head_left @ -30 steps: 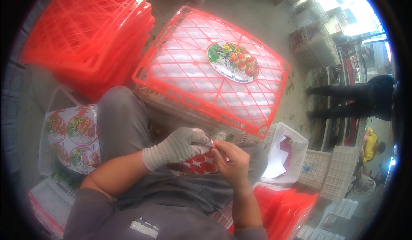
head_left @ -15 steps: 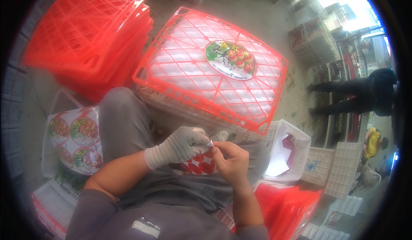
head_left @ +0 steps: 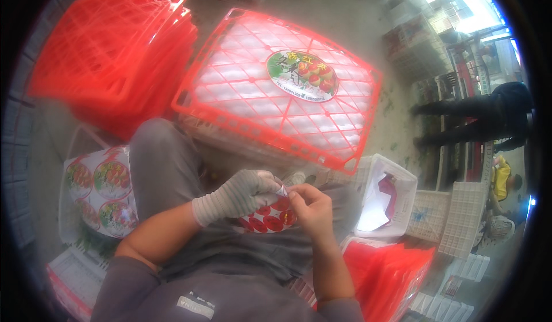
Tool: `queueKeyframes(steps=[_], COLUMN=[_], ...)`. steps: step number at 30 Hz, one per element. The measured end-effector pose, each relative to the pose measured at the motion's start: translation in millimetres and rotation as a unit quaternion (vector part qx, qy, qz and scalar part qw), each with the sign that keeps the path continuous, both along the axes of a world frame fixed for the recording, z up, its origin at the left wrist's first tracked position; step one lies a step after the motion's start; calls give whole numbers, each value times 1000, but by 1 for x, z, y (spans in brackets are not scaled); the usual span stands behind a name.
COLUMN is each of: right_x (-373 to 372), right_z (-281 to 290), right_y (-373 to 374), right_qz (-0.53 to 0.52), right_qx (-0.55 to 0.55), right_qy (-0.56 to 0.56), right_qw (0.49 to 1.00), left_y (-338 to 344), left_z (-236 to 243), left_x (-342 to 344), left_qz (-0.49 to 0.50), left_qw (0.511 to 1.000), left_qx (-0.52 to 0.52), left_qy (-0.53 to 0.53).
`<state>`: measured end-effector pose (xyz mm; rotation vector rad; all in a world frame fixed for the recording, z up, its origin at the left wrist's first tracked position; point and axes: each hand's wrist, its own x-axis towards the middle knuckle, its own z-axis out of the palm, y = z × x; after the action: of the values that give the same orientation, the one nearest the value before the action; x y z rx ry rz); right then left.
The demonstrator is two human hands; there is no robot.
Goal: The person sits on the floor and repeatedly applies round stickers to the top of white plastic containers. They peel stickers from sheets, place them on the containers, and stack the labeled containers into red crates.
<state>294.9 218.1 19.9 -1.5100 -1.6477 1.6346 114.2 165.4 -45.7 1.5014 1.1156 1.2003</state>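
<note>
Head view: gloved left hand (head_left: 236, 195) and bare right hand (head_left: 313, 208) together pinch the sticker sheet (head_left: 269, 221), at the red-lidded crate's (head_left: 259, 133) six o'clock; likely peeling, next needing a steady hold.

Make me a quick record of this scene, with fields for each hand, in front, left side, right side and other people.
Left hand: gloved left hand, gripping a sheet of red round stickers
Right hand: bare right hand, thumb and forefinger pinching at the sheet's upper edge
In front: red lattice-topped crate bearing an oval fruit label
Left side: stacked red lattice pieces; sheet of larger round fruit stickers
Right side: white bin holding papers
Other people: one standing in dark clothes, another in yellow
</note>
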Motion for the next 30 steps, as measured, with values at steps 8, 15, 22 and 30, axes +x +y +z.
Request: queueKeyframes(steps=[8,15,22,30], right_x=[14,11,19,19], right_z=[30,-12,-3,19], right_y=[97,188,139,23], right_qz=[-67,195,139,-17], right_qx=[377,584,637,26], right_qy=[-116,-335,-303,115], right_qw=[916,713,695,993], left_y=[4,6,9,3], left_z=[10,17,16,28], left_x=[-14,-15,-21,-22], left_qz=[-18,-12,-34,47], left_qw=[985,976,967,913], left_qx=[-142,-183,-179,-211], left_qy=[-92,-113,-178,-345])
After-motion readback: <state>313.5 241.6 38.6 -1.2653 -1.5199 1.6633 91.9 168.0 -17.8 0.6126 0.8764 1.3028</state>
